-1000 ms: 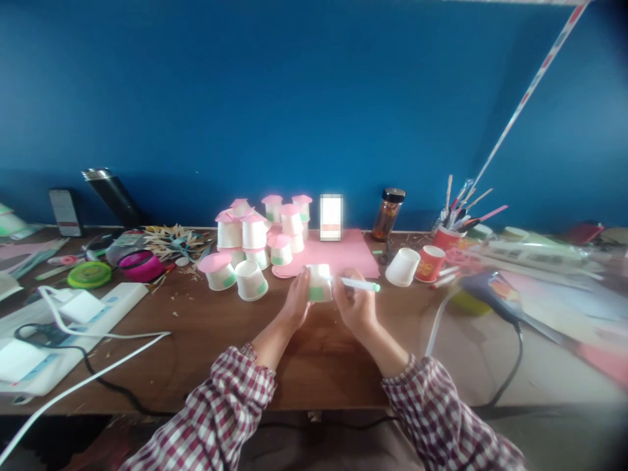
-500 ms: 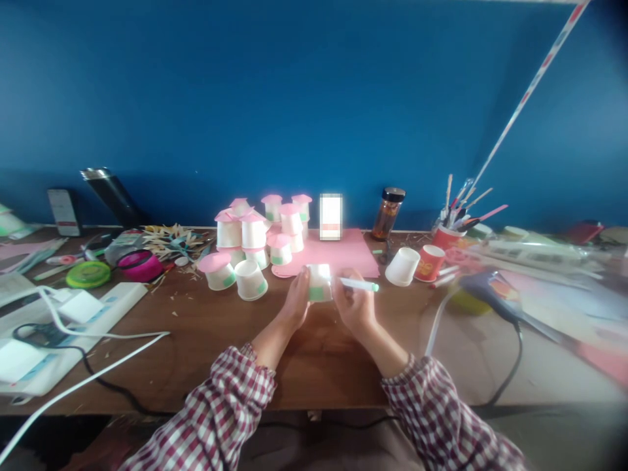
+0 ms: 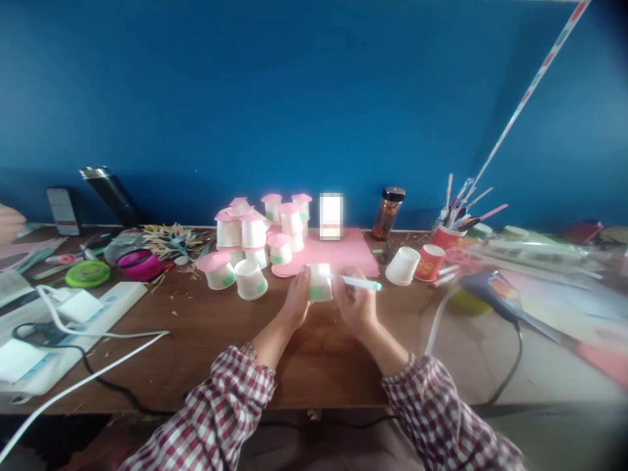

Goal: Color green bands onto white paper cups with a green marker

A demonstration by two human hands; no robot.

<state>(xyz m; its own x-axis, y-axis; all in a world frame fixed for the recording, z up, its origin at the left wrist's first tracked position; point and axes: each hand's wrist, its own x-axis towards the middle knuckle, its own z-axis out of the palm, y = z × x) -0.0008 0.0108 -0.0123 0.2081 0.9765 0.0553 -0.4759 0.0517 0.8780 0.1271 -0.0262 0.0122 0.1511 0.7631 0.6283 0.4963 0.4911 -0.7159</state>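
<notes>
A small white paper cup point(image 3: 319, 281) with a green patch on its side sits upside down on the brown table point(image 3: 206, 327), just in front of a pink paper sheet point(image 3: 343, 252). My left hand point(image 3: 296, 302) is closed around the cup's left side. My right hand point(image 3: 356, 302) grips a white marker with a green cap point(image 3: 360, 283), its tip resting against the cup's right side. Both sleeves are red and white check.
A pile of white cups with pink tops point(image 3: 260, 232) stands behind left. An upturned white cup point(image 3: 403, 266), a red cup point(image 3: 430, 261), a brown jar point(image 3: 388, 213) and a pen holder point(image 3: 449, 232) lie right. Cables and a power strip point(image 3: 73, 314) fill the left. Another person's hand point(image 3: 8, 222) shows far left.
My hands, the cup and the marker have barely moved. Another person's hand has come into view at the far left edge.
</notes>
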